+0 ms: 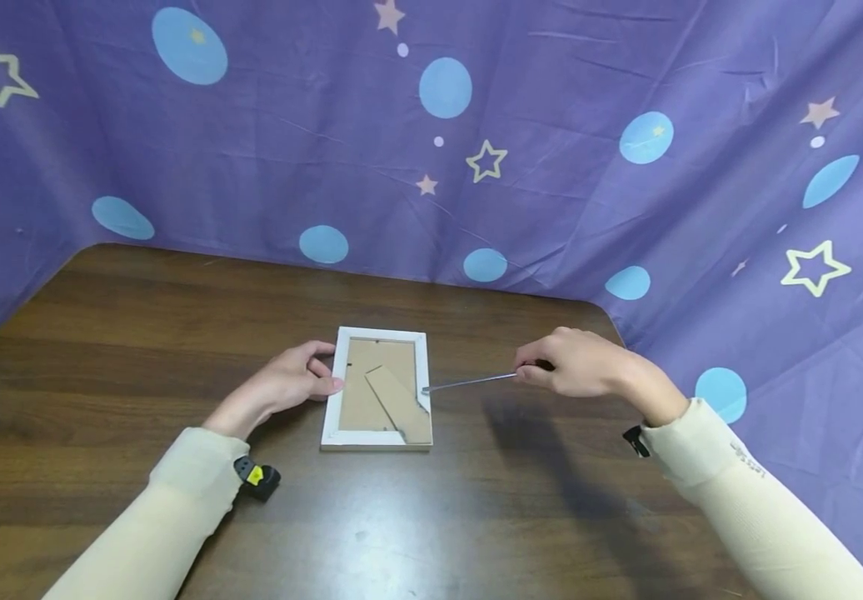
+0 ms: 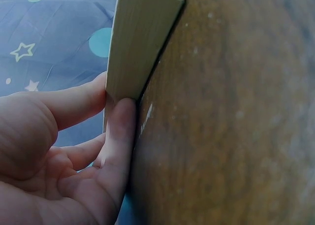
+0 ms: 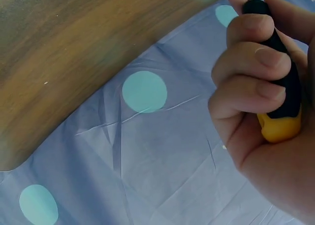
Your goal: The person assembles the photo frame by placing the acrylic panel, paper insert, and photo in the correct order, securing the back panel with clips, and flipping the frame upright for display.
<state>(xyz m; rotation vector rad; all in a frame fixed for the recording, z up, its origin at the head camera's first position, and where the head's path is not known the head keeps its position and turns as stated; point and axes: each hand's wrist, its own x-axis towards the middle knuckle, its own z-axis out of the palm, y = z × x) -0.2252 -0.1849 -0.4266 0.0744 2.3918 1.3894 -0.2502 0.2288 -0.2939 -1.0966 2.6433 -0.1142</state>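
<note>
A white picture frame (image 1: 332, 408) lies face down on the table, its brown backing board (image 1: 360, 400) and angled stand flap (image 1: 399, 404) showing. My left hand (image 1: 289, 379) holds the left side of it, the thumb on the white border; in the left wrist view, fingers (image 2: 120, 131) touch its pale side wall. My right hand (image 1: 577, 362) grips a screwdriver by its handle, which is black with a yellow end (image 3: 280, 129) in the right wrist view. Its thin metal shaft (image 1: 472, 382) points left, and the tip meets the frame's right inner border beside the backing.
The brown wooden table (image 1: 139, 358) has rounded far corners. Purple cloth (image 1: 371, 150) with stars and blue dots hangs behind it and along both sides. Small dark metal tabs show along the backing's edges. A black wrist strap (image 1: 257, 479) sits on the left sleeve.
</note>
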